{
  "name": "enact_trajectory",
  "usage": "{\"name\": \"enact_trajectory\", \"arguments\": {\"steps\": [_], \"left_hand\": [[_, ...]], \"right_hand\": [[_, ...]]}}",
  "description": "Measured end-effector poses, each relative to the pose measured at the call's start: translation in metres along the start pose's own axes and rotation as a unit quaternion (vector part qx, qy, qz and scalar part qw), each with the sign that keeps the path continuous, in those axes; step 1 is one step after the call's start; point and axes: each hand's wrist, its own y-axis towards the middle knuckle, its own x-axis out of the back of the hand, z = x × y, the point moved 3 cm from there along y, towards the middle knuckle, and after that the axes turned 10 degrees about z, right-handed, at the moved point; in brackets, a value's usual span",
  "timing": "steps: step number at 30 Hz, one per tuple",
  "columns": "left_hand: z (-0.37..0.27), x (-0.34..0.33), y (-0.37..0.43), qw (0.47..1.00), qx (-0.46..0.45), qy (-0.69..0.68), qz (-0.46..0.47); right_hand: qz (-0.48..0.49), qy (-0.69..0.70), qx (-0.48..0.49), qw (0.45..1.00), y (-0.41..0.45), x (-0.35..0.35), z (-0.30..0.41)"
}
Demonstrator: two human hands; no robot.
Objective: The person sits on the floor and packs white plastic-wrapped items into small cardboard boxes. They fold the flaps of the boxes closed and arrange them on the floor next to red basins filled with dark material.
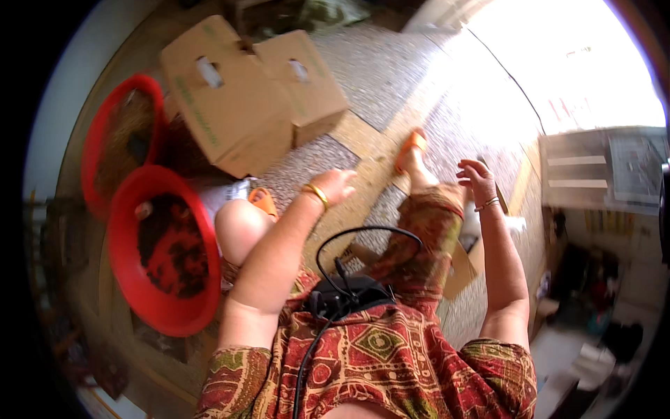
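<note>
My left hand (335,187), with a gold-coloured bangle at its wrist, hovers over the floor in front of my knee. Its blurred fingers reach forward, somewhat apart, with nothing in them. My right hand (477,180) is raised beside my other lower leg, fingers bent. Behind that hand and wrist runs a thin dark strip (501,196); whether the hand holds it cannot be told. To the left of my bent knee stands a red plastic basin (128,296) with dark loose matter (193,267) inside. A second red basin (90,157), holding brownish loose material, sits beyond it.
Two closed cardboard boxes, a large one (230,105) and a smaller one (309,78), stand ahead on the speckled floor (345,57). An open carton (460,272) lies by my right leg. A black pouch (361,290) with a looped cable rests at my waist. A bright doorway is at upper right.
</note>
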Motion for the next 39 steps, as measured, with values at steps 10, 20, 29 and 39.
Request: {"name": "enact_trajectory", "arguments": {"steps": [10,20,29,39], "left_hand": [[0.016,-0.048,0.023,0.995,0.040,-0.010,0.096],[0.055,-0.075,-0.006,0.932,0.140,-0.328,0.060],[0.066,-0.095,-0.025,0.907,0.215,-0.360,0.043],[0.017,-0.092,-0.029,0.956,0.209,-0.201,0.042]], "right_hand": [[-0.302,0.040,-0.189,0.933,-0.217,0.166,-0.216],[-0.282,-0.259,-0.460,0.801,-0.242,0.152,-0.339],[-0.336,0.313,-0.504,0.732,-0.297,0.090,-0.445],[-0.630,0.460,-0.190,0.597,-0.279,0.058,-0.413]]}}
